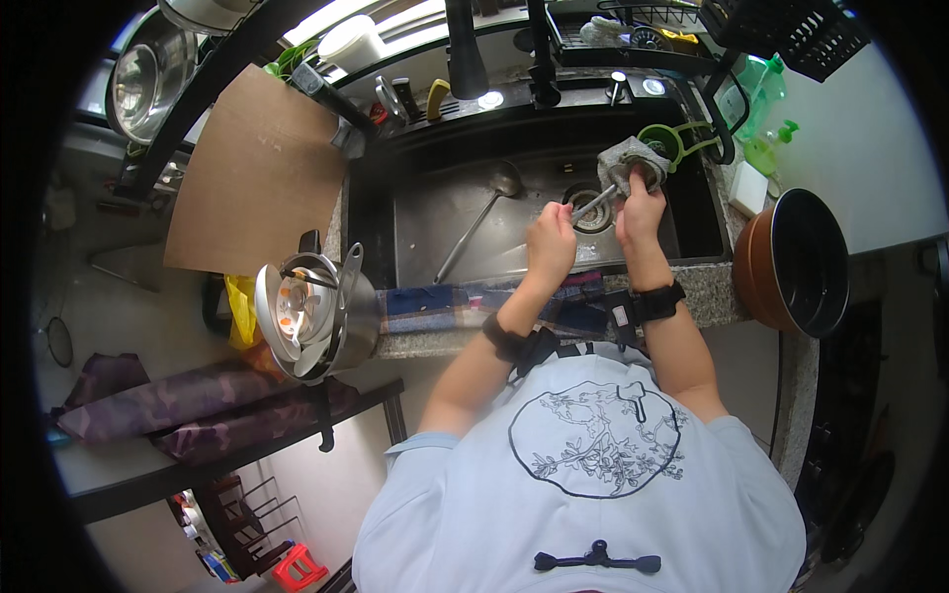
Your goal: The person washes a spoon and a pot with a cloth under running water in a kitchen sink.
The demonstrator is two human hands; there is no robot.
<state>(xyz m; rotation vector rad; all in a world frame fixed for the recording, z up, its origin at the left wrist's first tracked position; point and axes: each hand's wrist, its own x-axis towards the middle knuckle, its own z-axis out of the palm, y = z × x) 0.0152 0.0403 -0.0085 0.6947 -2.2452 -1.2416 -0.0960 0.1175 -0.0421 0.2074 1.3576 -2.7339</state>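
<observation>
Over the dark sink (415,222), my left hand (552,241) is closed on the metal handle of a utensil (595,204). My right hand (639,204) grips a grey cloth (614,161) wrapped around the utensil's head, which is mostly hidden; it looks like a ladle. Beneath the utensil lies the round drain strainer (593,213). A metal ladle (504,180) rests in the basin, its handle slanting towards the front edge. Just beyond my right hand is a green strainer or cup with a handle (662,142).
Left of the sink stands a metal pot (363,319) filled with bowls and utensils, beside a brown board (259,178). A brown pot (752,259) sits at the right corner. A folded plaid cloth (422,307) lines the front edge; the black faucet (465,59) hangs behind.
</observation>
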